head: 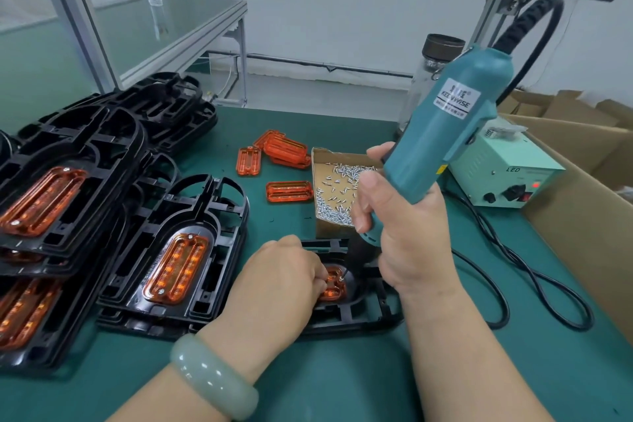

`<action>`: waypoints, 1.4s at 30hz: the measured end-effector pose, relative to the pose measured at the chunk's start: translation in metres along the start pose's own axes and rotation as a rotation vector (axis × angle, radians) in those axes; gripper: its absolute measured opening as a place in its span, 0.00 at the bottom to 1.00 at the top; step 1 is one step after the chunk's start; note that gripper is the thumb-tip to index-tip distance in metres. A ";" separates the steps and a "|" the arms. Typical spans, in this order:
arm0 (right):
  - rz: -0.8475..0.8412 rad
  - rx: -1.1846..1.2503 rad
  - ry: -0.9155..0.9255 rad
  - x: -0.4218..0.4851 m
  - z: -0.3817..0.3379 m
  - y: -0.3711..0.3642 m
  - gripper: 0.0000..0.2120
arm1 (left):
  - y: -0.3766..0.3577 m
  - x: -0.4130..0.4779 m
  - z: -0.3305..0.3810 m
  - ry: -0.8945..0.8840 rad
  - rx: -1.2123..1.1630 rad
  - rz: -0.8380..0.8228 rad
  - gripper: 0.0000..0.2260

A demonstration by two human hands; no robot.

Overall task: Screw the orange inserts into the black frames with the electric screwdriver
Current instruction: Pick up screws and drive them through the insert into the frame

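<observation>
Our right hand (400,226) grips the electric screwdriver (445,134); our left hand (284,271) pinches an orange insert (334,286) in its black frame (359,319). Finished frames (178,250) sit at the left edge of the bench (342,380); loose inserts (289,190) await.

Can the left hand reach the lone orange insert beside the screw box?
Probably yes: only bare mat lies between the left hand and that loose insert; the screwdriver, gripped by the right hand, stands off to the right.
</observation>
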State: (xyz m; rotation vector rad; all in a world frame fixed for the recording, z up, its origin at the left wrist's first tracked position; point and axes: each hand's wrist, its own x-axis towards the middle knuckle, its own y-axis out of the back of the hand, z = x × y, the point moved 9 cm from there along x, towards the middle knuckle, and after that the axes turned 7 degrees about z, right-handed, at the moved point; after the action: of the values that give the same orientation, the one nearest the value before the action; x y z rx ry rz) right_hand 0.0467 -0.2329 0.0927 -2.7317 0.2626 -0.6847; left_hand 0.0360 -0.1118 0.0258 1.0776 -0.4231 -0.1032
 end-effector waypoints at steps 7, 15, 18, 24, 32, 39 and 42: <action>-0.004 0.067 -0.051 -0.001 0.004 0.005 0.08 | -0.001 0.001 -0.001 0.005 -0.009 0.010 0.09; -0.043 0.044 -0.045 0.000 0.002 -0.001 0.08 | -0.001 0.000 -0.003 0.006 -0.034 0.030 0.09; -0.085 0.043 -0.045 0.000 0.002 -0.006 0.09 | 0.000 -0.001 -0.004 0.007 -0.051 0.028 0.09; -0.075 0.068 -0.025 0.000 -0.002 -0.003 0.10 | 0.000 -0.002 -0.003 0.007 -0.051 0.022 0.09; 0.098 0.206 -0.037 0.004 -0.004 0.019 0.08 | -0.002 -0.002 -0.003 0.024 -0.013 -0.013 0.10; 0.207 0.231 -0.115 -0.005 0.004 0.040 0.06 | -0.001 -0.003 -0.001 0.027 0.000 -0.042 0.08; 0.259 0.271 -0.134 -0.005 0.005 0.048 0.06 | 0.007 -0.001 0.002 0.021 0.008 -0.052 0.09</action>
State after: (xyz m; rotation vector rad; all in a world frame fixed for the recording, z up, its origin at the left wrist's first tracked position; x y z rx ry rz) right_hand 0.0396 -0.2757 0.0701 -2.4153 0.4472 -0.4294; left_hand 0.0334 -0.1102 0.0321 1.0965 -0.3774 -0.1366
